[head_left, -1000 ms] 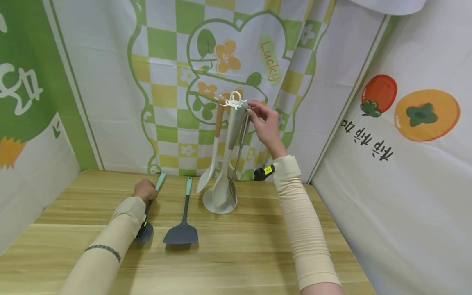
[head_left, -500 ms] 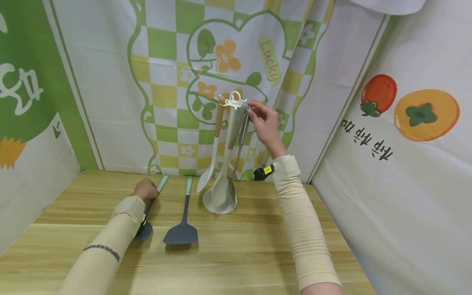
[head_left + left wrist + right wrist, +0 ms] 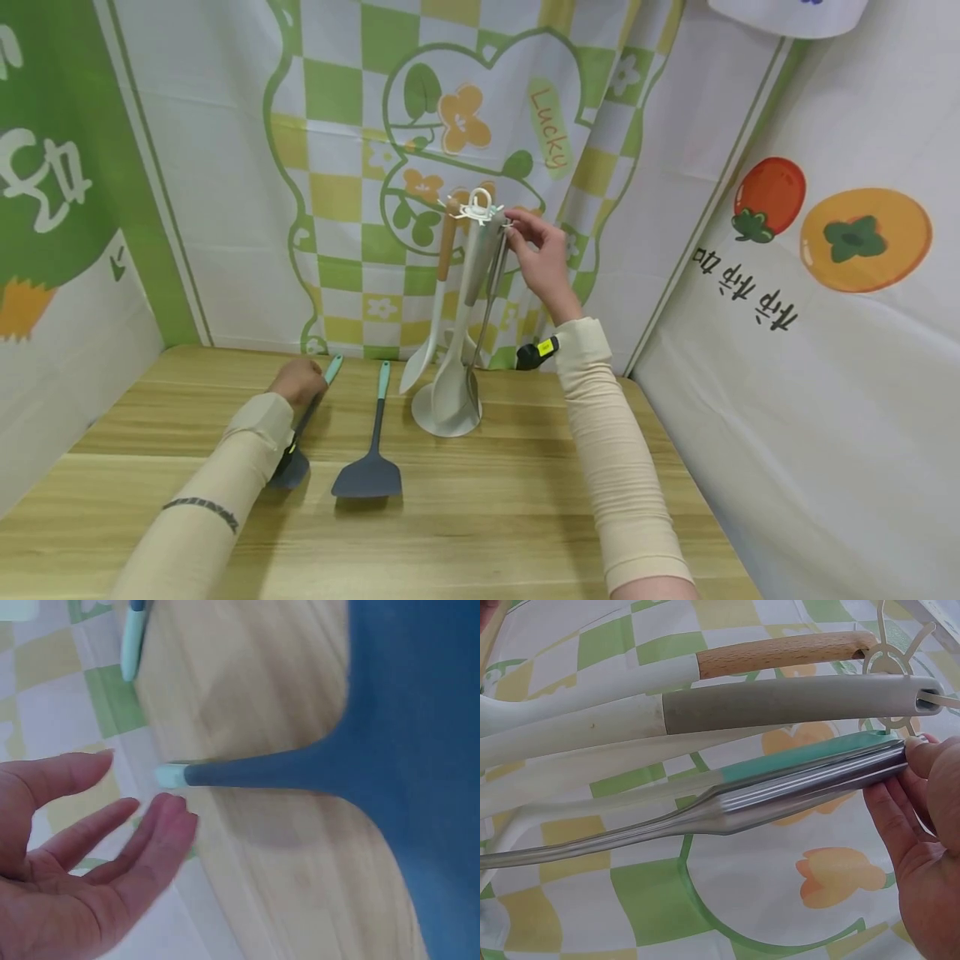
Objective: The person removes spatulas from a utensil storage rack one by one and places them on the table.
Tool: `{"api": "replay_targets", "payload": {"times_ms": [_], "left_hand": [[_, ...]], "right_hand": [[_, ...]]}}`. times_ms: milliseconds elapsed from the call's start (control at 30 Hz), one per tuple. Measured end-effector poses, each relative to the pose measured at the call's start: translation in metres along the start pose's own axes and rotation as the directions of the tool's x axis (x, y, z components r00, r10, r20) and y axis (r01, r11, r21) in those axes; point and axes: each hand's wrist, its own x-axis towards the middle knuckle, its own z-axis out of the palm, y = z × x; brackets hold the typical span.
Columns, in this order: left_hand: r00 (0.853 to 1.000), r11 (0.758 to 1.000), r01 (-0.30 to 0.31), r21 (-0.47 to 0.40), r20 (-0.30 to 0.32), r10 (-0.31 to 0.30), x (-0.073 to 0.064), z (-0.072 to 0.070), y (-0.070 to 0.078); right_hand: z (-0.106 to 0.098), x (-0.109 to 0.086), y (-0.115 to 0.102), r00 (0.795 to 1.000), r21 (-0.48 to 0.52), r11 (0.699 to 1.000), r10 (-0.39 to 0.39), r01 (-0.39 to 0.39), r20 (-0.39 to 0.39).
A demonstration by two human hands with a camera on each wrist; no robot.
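In the head view, my left hand (image 3: 298, 382) is beside the mint handle of a slate-blue spatula (image 3: 295, 472) lying on the table. The left wrist view shows that hand's thumb and fingers (image 3: 157, 855) spread apart, with nothing between them, near the handle's end. My right hand (image 3: 546, 260) pinches the top of a steel-handled utensil (image 3: 802, 784) by the white utensil stand (image 3: 477, 207); its lower end is partly hidden behind a large white spoon (image 3: 452, 387) with a grey handle. A wooden-handled white utensil (image 3: 431, 350) hangs to the left.
A second slate-blue spatula (image 3: 369, 477) with a mint handle lies between the left hand and the stand's round base (image 3: 424, 417). A mint handle (image 3: 795, 757) shows behind the steel one. Printed cloth (image 3: 330, 275) hangs behind the wooden table (image 3: 480, 517).
My left hand has drawn slightly left, away from the spatula's handle, which has turned a little to the right. My right hand stays at the steel handle.
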Motion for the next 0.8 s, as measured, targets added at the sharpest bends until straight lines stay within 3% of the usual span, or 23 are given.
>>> {"api": "replay_targets", "payload": {"times_ms": [200, 433, 633, 800], "left_hand": [[0.999, 0.995, -0.034, -0.089, 0.028, 0.036, 0.004, -0.005, 0.012], [0.994, 0.976, -0.11, -0.189, -0.03, 0.106, 0.007, -0.006, 0.03], [0.963, 0.94, -0.252, -0.229, -0.153, 0.221, 0.008, -0.009, 0.061], [0.928, 0.887, -0.351, -0.3, -0.239, 0.286, 0.007, -0.011, 0.099]], "right_hand": [[-0.001, 0.0, 0.0, 1.0, -0.002, 1.0, -0.003, 0.003, 0.004], [0.0, -0.001, 0.001, 1.0, -0.009, 1.0, -0.011, 0.011, 0.007], [0.0, -0.001, 0.002, 1.0, -0.008, 1.0, -0.007, 0.007, 0.002], [0.0, -0.001, 0.001, 1.0, -0.009, 1.0, -0.006, 0.006, 0.004]]}}
